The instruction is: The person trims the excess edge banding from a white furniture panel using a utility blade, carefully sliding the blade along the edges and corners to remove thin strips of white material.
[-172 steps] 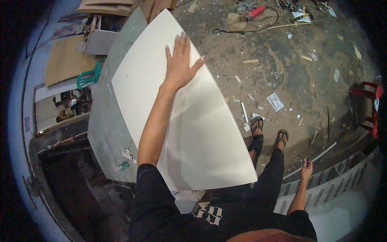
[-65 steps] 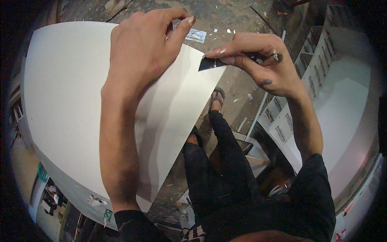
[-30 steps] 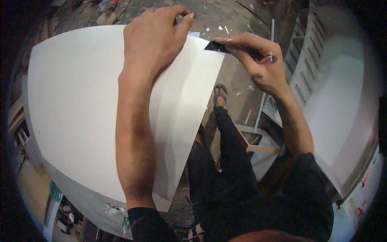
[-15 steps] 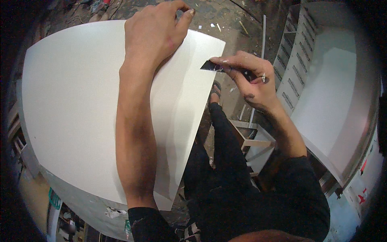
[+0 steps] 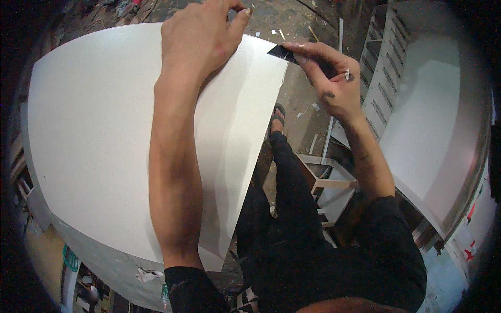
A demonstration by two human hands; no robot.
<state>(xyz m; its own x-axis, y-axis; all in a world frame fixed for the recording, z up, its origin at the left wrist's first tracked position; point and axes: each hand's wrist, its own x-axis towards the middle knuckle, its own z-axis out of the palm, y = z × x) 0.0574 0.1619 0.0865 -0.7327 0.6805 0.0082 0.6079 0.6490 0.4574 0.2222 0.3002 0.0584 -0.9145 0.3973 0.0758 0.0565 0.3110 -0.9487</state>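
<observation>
A large white panel (image 5: pixel 99 135) lies flat under my left forearm. My left hand (image 5: pixel 201 39) rests over its far edge, fingers curled and thumb tip close to the index finger. The other fingertips are hidden, and I cannot make out whether anything is in them. At the panel's far right corner, my right hand (image 5: pixel 334 78) pinches a flat black blade (image 5: pixel 280 52) with a slanted end. The blade overlaps the corner. A thin, ragged strip shows along the right edge just below it.
The panel lies on a grey worktop (image 5: pixel 99 271). White-lined open cabinets (image 5: pixel 428 120) stand on the right, with a small wooden frame (image 5: pixel 334 183) near my legs. Scraps and strips litter the dark floor (image 5: pixel 297 21) beyond the panel. A crumpled white piece (image 5: pixel 148 275) lies by the near edge.
My right hand has moved the blade away from me, up along the panel's right edge to the far corner. My left hand has stayed nearly still.
</observation>
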